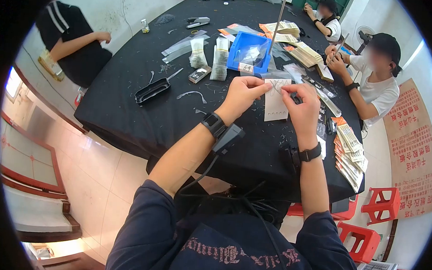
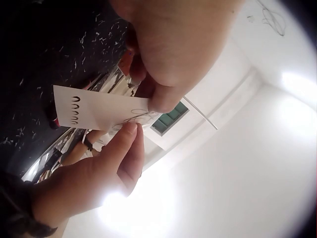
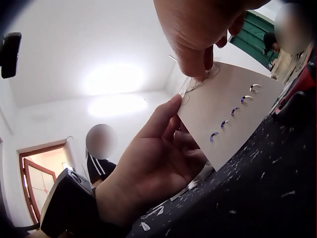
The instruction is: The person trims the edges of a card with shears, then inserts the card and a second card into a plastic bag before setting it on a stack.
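A white card is held upright over the black table, its top edge pinched by both hands. The left hand grips the upper left with thumb and fingers; the right hand pinches the upper right. Several small curved hooks stand in a row through the card's lower part. Thin looped line lies across the card's upper part between the thumbs. In the right wrist view the left hand has its thumb at the card's edge, and the right hand is above.
Beyond the card stands a blue bin with small bags. Left of it are bundles of clear packets, a black tray and a stapler. Orange-and-white packets lie at the right. Other people sit or stand around the table.
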Demonstrator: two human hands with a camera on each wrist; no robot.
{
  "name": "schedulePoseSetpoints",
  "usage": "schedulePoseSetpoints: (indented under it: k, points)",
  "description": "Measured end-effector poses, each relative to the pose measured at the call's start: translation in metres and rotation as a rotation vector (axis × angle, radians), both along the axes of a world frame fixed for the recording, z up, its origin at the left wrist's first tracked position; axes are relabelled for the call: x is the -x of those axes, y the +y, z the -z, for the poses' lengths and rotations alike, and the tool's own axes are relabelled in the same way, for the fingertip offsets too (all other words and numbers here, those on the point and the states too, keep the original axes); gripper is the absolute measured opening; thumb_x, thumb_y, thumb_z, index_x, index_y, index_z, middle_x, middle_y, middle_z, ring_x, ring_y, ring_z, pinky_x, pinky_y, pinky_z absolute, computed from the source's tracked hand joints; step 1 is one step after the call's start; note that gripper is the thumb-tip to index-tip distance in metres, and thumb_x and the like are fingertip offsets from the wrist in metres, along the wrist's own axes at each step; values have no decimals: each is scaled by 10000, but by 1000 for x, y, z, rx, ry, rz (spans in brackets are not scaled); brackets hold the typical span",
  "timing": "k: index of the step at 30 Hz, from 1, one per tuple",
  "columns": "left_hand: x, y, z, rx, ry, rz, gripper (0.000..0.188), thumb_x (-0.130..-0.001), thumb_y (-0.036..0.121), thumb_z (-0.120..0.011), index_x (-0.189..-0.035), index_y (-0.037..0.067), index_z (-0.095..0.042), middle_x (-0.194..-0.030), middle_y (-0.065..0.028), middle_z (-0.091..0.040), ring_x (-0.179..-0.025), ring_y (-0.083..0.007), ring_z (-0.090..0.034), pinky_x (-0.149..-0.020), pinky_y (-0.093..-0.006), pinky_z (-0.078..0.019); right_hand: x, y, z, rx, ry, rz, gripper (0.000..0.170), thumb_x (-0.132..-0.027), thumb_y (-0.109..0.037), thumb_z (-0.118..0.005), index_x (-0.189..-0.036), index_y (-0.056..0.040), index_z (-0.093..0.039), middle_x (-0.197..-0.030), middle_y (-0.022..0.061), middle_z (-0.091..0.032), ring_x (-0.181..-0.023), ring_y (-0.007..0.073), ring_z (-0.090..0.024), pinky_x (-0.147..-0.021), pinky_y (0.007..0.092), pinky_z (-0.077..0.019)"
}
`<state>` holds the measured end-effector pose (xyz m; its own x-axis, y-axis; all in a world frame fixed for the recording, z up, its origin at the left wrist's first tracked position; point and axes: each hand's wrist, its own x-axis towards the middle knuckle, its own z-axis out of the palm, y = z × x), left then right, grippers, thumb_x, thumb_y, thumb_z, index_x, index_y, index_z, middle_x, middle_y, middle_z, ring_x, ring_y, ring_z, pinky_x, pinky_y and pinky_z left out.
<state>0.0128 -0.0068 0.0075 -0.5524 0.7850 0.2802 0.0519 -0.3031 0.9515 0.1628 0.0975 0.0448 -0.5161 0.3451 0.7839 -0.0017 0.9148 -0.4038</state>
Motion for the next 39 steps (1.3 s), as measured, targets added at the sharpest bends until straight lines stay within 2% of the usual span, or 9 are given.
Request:
schedulePoseSetpoints:
  k: [6,15,23,24,26,35,39]
  points:
    - [0,1,1,-9,-36,26,252,-844,239,-729,-911,-3,-707,-787,-7,-656,-646,-42,-538,-584,-181,-423,0,-2,-3,2,3,20,84,-735,-53,-709,-817,-67,-695,-810,48,-661,-787,221,-577,-718,320,-440]
    - [0,0,0,-17,-115,49,223,-842,240,-732,-892,24,-708,-753,17,-632,-625,-32,-515,-562,-174,-386,0,3,-1,-117,5,7,95,-738,-50,-702,-826,-85,-715,-826,46,-651,-815,231,-570,-738,330,-444]
    - [1,0,-1,-18,-198,45,195,-844,238,-730,-845,44,-704,-711,35,-601,-615,-31,-498,-572,-185,-383,0,3,-2,-160,-13,-19,171,-718,-67,-721,-883,-102,-749,-854,34,-651,-818,217,-577,-724,324,-467]
    - [2,0,-1,-23,-205,46,215,-835,236,-737,-860,24,-707,-734,15,-619,-626,-43,-511,-573,-190,-394,0,2,-2,-162,-15,-27,178,-715,-68,-724,-887,-103,-751,-853,33,-652,-818,215,-579,-722,323,-470]
    - [3,0,0,-32,-218,49,262,-818,233,-751,-892,-16,-713,-780,-27,-655,-648,-65,-535,-575,-200,-416,0,4,-2,-158,-19,-29,176,-708,-71,-730,-880,-100,-751,-852,33,-656,-814,213,-583,-719,322,-471]
    - [4,0,1,-8,-213,70,265,-829,233,-735,-909,-19,-706,-779,-20,-653,-657,-51,-534,-583,-189,-402,-1,6,-1,-201,-22,-34,136,-693,-80,-740,-828,-91,-748,-806,12,-661,-777,202,-587,-702,325,-464]
    - [3,0,0,-1,-270,95,215,-843,234,-719,-835,22,-685,-711,10,-599,-620,-44,-492,-562,-194,-368,-2,7,-3,-259,-19,-13,94,-687,-88,-742,-780,-92,-729,-790,-5,-654,-765,194,-582,-693,326,-449]
